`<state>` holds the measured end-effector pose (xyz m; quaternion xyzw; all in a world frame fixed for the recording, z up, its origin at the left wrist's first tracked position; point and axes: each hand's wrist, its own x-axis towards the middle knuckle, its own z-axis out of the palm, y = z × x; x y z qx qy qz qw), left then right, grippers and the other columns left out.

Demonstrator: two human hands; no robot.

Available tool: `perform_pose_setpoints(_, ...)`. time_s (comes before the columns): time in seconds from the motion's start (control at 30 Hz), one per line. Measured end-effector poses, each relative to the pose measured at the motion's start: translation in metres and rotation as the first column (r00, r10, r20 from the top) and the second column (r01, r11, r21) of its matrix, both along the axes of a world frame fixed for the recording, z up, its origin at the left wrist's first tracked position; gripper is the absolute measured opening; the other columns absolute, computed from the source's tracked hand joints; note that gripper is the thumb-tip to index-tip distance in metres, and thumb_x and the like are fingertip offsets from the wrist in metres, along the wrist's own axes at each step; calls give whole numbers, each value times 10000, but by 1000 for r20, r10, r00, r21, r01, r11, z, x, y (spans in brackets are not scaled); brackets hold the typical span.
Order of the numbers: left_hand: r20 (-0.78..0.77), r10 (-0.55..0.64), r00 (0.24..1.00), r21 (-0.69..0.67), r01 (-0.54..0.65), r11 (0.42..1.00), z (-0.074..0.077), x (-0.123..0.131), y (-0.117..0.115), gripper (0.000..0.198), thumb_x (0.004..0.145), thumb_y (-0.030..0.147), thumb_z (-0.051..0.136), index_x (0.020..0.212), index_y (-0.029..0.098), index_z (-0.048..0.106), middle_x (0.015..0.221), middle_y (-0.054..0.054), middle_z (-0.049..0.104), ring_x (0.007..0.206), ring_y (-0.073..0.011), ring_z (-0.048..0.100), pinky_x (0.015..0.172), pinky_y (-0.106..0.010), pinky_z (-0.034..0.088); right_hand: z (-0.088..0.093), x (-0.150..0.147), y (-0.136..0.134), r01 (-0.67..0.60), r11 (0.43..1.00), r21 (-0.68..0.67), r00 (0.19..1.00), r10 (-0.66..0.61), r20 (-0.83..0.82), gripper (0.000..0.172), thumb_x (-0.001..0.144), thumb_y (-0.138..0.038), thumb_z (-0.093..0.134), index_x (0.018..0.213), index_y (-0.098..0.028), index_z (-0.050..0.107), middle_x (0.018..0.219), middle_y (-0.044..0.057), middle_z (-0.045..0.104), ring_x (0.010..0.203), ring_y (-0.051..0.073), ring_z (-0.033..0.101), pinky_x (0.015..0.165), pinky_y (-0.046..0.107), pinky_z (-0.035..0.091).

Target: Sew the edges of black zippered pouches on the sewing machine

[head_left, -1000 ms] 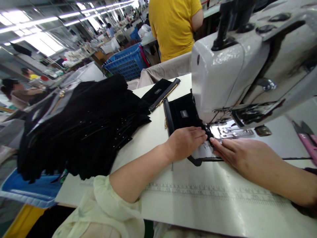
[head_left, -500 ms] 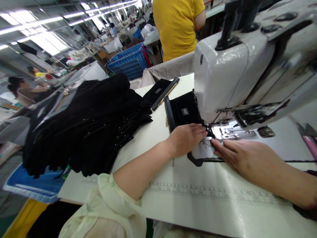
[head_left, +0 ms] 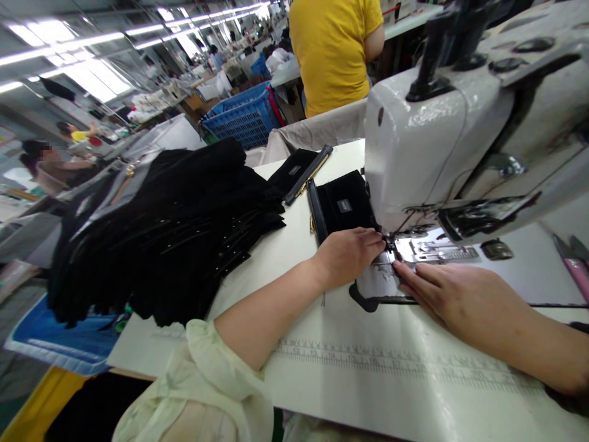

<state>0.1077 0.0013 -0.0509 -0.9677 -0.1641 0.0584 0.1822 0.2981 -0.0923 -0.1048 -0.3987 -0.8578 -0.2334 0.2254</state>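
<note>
A black velvety pouch [head_left: 345, 205] with a small metal label and a dark zip edge lies by the needle of the white sewing machine [head_left: 409, 141]. My left hand [head_left: 347, 255] lies over its near edge, fingers stretched flat and pressing down close to the presser foot [head_left: 391, 240]; the thumb is hidden. On the metal plate [head_left: 380, 279] just right of the needle, my right hand [head_left: 453, 288] rests with straight fingers, fingertips beside the presser foot. Whether they touch the pouch's edge I cannot tell. Behind lies a second black pouch [head_left: 294, 169] with a gold zip.
A large heap of black fabric pieces [head_left: 175, 227] covers the table's left side. Pink-handled scissors [head_left: 575, 267] lie at far right. A printed ruler [head_left: 386, 362] runs along the front. Beyond are a blue crate [head_left: 243, 116] and a person in yellow [head_left: 335, 55].
The pouch's edge under the presser foot has shifted slightly, and less black cloth shows between my hands. Both hands stay nearly in place; the whole view has moved a little.
</note>
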Motion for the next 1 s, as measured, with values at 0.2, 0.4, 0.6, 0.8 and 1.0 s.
perform_pose_setpoints(0.2, 6, 48, 999, -29, -48, 998, 3, 2, -3, 251, 1009, 172, 472, 1172, 172, 663, 1177, -14, 709, 1094, -101, 636, 926, -181, 487, 1, -1, 0, 5, 1000, 9, 1000, -5, 9, 469, 1045, -201, 232, 1023, -52, 676, 676, 41, 643, 521, 151, 569, 492, 318, 350)
perform_pose_setpoints(0.4, 100, 80, 992, -114, -69, 991, 0, -3, 6, 239, 998, 193, 501, 1148, 189, 687, 1153, -28, 712, 1075, -132, 643, 920, -235, 514, 0, -1, 0, 13, 1000, -2, 1000, -13, 1, 468, 1051, -222, 236, 1033, -63, 676, 699, 46, 658, 532, 148, 570, 506, 317, 345)
perform_pose_setpoints(0.6, 184, 360, 915, -296, -297, 908, 23, -28, 10, 411, 991, 455, 481, 1056, 130, 724, 1041, -108, 686, 945, -219, 676, 825, -343, 552, -2, 2, 1, 4, 1000, 7, 1000, -4, 5, 490, 1057, -245, 229, 1061, -64, 684, 689, 41, 651, 484, 145, 533, 475, 327, 298)
perform_pose_setpoints(0.8, 18, 395, 919, -414, -353, 839, 32, -33, -55, 359, 968, 412, 547, 1027, 89, 692, 987, -108, 689, 850, -225, 685, 705, -323, 565, 0, 4, 0, -21, 1000, 12, 999, 22, -28, 464, 1053, -239, 255, 995, -72, 684, 748, 62, 689, 515, 145, 570, 474, 313, 333)
perform_pose_setpoints(1.0, 89, 187, 978, -553, -107, 826, 30, -17, -76, 227, 967, 249, 569, 1061, 81, 689, 990, -73, 703, 896, -147, 672, 820, -231, 560, 3, 10, 2, -103, 993, -49, 991, 98, -94, 357, 1044, -254, 309, 1061, -81, 621, 744, 48, 680, 528, 143, 587, 461, 294, 353)
